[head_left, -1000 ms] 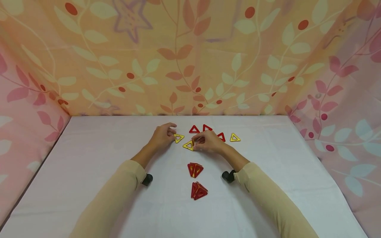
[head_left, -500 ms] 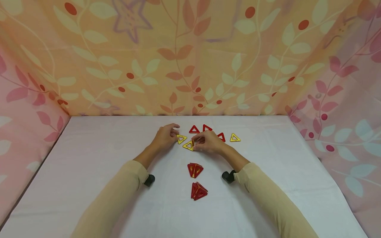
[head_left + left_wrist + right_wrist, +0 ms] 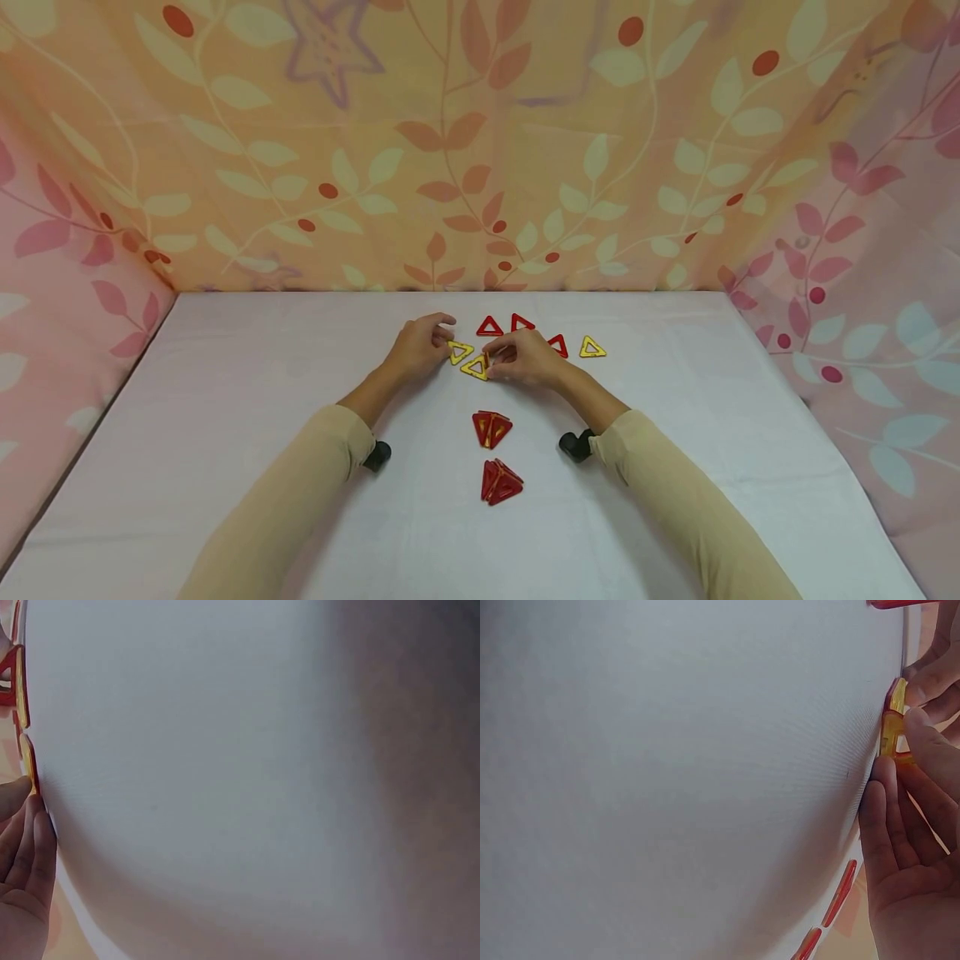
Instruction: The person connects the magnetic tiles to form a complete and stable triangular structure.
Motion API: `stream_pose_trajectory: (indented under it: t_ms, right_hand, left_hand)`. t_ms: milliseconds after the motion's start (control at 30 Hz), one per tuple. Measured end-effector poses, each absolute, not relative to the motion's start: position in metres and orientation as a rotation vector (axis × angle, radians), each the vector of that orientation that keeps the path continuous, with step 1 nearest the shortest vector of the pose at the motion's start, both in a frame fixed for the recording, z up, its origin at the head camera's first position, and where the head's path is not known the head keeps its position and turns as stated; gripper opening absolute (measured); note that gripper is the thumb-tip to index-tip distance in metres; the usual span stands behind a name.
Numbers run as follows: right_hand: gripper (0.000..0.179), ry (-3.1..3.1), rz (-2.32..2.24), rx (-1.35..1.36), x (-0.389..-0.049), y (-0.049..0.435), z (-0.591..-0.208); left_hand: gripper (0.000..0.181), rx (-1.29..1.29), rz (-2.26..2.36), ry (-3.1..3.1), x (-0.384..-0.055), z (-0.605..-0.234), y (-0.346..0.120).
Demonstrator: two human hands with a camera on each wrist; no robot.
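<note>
My left hand [image 3: 417, 344] pinches a yellow triangular magnetic tile [image 3: 460, 352] between thumb and fingers; the left wrist view shows this tile [image 3: 28, 761] edge-on. Just to its right lies another yellow tile [image 3: 475, 367], close to it at one corner. My right hand [image 3: 527, 358] grips a red triangular magnetic tile [image 3: 7, 688] that stands on edge at that second yellow tile. In the head view the fingers mostly cover the red tile. The right wrist view shows the second yellow tile [image 3: 889, 735] at my right fingertips and thumb.
Red triangles [image 3: 490, 326] lie flat at the back, one partly behind my right hand. A loose yellow triangle [image 3: 592, 347] is farther right. Nearer to me, two small red pyramids, a far one [image 3: 492, 429] and a near one [image 3: 502, 482], stand on the white tabletop [image 3: 225, 467].
My left hand has moved slightly right with its yellow tile, bringing it up to the other yellow tile. My right hand has stayed in place.
</note>
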State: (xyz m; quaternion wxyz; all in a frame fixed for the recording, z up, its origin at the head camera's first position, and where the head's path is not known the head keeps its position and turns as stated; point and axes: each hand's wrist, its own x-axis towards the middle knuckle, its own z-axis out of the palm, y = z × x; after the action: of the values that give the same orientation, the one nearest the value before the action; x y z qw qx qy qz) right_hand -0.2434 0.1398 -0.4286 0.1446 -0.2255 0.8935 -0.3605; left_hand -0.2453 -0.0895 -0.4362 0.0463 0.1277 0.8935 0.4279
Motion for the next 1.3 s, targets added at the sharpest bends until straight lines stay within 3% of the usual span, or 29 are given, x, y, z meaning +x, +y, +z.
stream_pose_trajectory:
  t_ms: [1300]
  right_hand:
    - [0.037,2.579,-1.045,-0.659,-0.2430,0.1389,-0.4293]
  left_hand:
    - [0.043,0.515,1.486,2.648,-0.2405,-0.4308,-0.0816]
